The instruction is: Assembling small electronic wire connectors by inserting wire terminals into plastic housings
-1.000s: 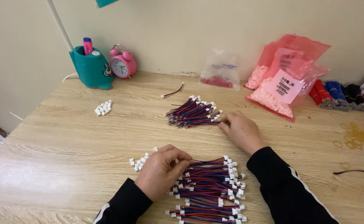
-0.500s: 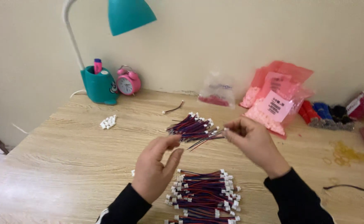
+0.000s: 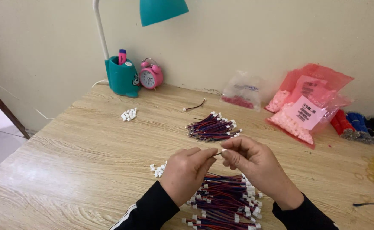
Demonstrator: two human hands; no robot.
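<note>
Thin wire [image 3: 218,153] is pinched between fingertips of left hand [image 3: 186,172] and right hand [image 3: 255,164]; finished bundle [image 3: 212,127] lies beyond them, a larger wire pile [image 3: 226,203] beneath remains.

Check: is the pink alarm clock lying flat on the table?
No, the clock stands upright on the table, beside the teal lamp base.

Brightness: soft, even daylight over the wooden table [image 3: 67,170], nothing dim.
Source: seems to come from the left; the teal lamp [image 3: 163,10] looks unlit.
Shadows: faint, short ones under the left hand [image 3: 187,174] and right hand [image 3: 255,164].
Glare: pale sheen on the table's near left, slight shine on the plastic bags [image 3: 308,104].
Sharpness: mostly crisp; fingertips slightly soft.
Distortion: mild wide-angle bend at the edges.
</note>
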